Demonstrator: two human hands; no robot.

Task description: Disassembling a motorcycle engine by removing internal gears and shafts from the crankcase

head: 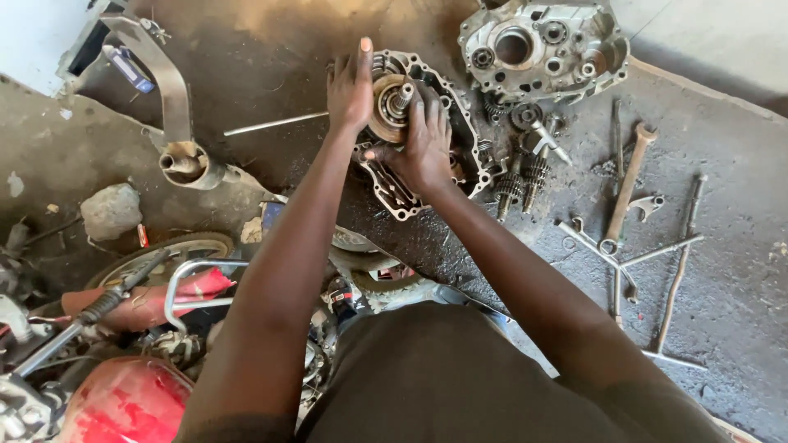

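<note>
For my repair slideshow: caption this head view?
Both hands, left hand and right hand, on a crankcase half beside loose gear shafts.

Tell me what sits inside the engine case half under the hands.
Inside the engine case half a round gear with a shaft shows between the left hand and right hand. Both hands cover the rest.

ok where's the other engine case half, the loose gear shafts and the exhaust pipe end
engine case half (542, 45), head view, on its grey inner face
gear shafts (521, 182), head view, on the toothed gears
exhaust pipe end (185, 164), head view, on its open mouth
</note>
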